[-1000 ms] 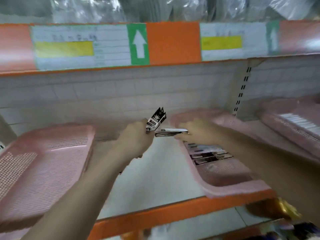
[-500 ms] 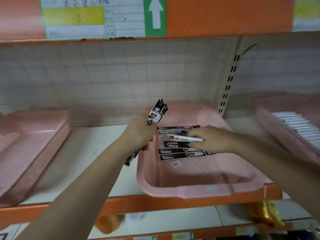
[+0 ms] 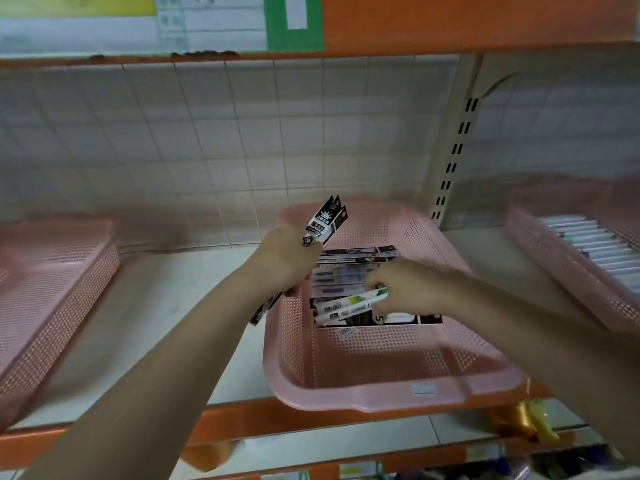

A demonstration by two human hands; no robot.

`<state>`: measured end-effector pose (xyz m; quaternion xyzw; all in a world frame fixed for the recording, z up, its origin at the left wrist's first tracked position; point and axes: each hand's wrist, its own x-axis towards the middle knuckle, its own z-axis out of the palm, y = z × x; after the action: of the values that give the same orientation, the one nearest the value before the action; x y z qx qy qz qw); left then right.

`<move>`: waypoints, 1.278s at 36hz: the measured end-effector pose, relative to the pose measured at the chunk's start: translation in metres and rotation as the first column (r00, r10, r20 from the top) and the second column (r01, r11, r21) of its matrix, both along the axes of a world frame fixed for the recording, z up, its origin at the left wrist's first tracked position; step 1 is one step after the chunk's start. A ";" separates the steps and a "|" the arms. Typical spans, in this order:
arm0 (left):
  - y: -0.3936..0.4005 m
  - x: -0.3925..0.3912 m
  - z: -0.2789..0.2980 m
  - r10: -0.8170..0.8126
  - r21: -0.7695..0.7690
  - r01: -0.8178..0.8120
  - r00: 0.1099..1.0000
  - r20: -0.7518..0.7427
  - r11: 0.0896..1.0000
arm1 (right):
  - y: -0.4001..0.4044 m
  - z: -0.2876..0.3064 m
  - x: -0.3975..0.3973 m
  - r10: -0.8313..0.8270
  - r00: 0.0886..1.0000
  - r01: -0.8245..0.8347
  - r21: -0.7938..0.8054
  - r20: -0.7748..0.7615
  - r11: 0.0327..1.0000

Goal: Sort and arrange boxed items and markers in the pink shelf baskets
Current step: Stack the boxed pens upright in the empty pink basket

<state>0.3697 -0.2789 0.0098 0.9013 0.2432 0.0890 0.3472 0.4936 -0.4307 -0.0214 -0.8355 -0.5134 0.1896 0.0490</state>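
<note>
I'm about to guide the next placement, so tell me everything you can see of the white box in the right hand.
The white box is long, slim and flat, apparently printed card, white with dark label text and green marks near its right end. It lies almost level, tilted slightly up to the right, over the middle pink basket. The right hand pinches its right end; its left end sits over the dark boxes laid in the basket. Whether it touches them cannot be told.

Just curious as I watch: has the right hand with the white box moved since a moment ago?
Yes. The right hand has carried the white box down into the middle pink basket, nearer its front rim.
</note>
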 end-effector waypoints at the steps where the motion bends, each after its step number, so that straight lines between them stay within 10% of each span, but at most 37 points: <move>1: 0.000 0.001 0.000 -0.008 -0.007 0.008 1.000 0.003 1.000 | 0.000 0.001 0.000 0.001 1.000 -0.001 0.014 0.030 1.000; 46: -0.001 -0.001 -0.003 -0.071 -0.053 0.069 0.997 -0.028 0.996 | -0.005 -0.021 0.001 0.055 0.996 -0.048 -0.095 0.067 0.994</move>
<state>0.3684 -0.2796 0.0068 0.9012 0.2189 0.0568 0.3697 0.4951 -0.4357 -0.0427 -0.8295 -0.5266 0.1857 -0.0129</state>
